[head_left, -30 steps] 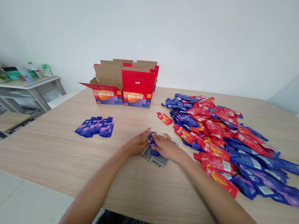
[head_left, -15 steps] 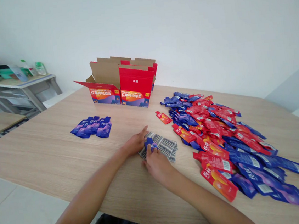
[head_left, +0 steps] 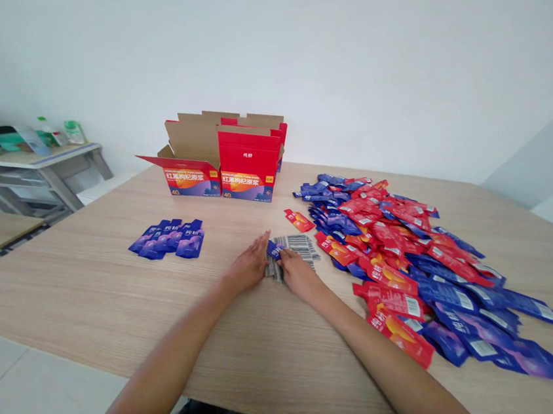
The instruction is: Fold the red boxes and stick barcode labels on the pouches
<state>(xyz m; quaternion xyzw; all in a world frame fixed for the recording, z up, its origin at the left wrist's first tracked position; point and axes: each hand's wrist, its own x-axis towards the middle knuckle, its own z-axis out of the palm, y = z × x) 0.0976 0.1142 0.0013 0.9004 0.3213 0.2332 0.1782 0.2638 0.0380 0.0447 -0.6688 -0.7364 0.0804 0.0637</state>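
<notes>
My right hand [head_left: 299,274] rests over a flat grey-and-white striped piece [head_left: 300,245], its bent fingers on a small blue pouch [head_left: 274,249] lying there. Beside the left edge of the striped piece, my left hand [head_left: 251,263] has its fingers stretched out, close to the blue pouch; its grip holds nothing I can see. Part of the striped piece is hidden under my right hand. A single red pouch [head_left: 300,220] lies just beyond it. Several blue pouches [head_left: 166,238] overlap in a row to the left.
Two red printed cartons [head_left: 247,170] with raised flaps stand toward the wall, with more carton behind them. A large heap of red and blue pouches [head_left: 393,241] covers the right part of the wooden table [head_left: 254,367]. A side desk [head_left: 29,157] stands far left.
The striped piece looks turned and shifted slightly away from me. My right hand has moved a little forward and right, still at the blue pouch. The view has shifted slightly.
</notes>
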